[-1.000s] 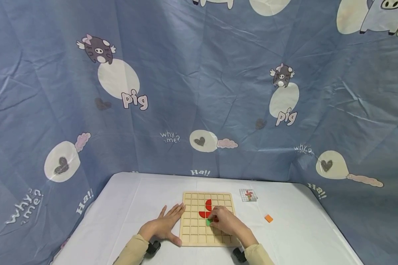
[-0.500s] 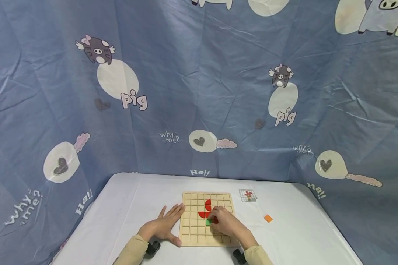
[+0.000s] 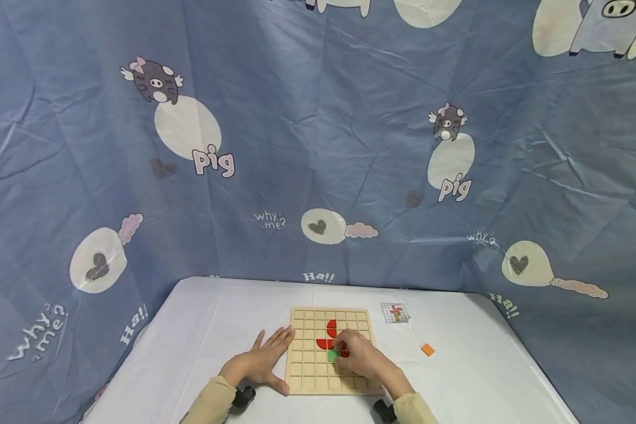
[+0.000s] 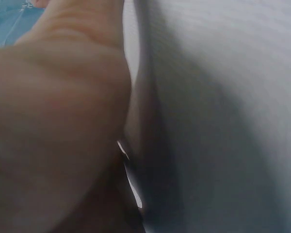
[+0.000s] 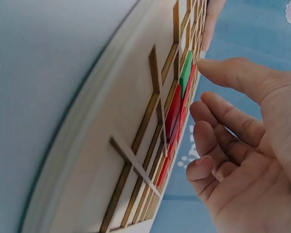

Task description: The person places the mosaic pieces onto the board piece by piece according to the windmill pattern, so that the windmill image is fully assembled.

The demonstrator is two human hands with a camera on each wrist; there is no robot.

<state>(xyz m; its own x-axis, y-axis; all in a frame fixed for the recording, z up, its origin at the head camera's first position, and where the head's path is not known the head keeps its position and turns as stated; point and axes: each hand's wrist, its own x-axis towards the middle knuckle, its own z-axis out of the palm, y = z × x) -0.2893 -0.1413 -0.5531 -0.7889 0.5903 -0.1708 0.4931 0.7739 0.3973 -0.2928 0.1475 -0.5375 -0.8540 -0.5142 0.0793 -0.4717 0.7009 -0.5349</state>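
My left hand (image 3: 259, 360) lies flat with fingers spread on the white table, its fingertips and thumb along the left edge of a wooden grid board (image 3: 307, 375). Over the board's middle is my right hand (image 3: 361, 355), thumb and fingers bent beside a green square (image 3: 332, 356) in one of the cells. In the right wrist view a gap shows between thumb and index fingertip, with nothing between them. Red rounded pieces (image 3: 325, 344) sit in cells around the green square; some are partly hidden by the right hand.
A small picture card (image 3: 396, 312) with a red flower-like design on a grid lies beyond the board's right side. Closer in, an orange square (image 3: 427, 350) rests on the white tablecloth (image 3: 477, 377). A blue patterned curtain (image 3: 275, 147) surrounds the table.
My right fingers have shifted slightly off the green square, and more of it shows. The left hand stays in place.
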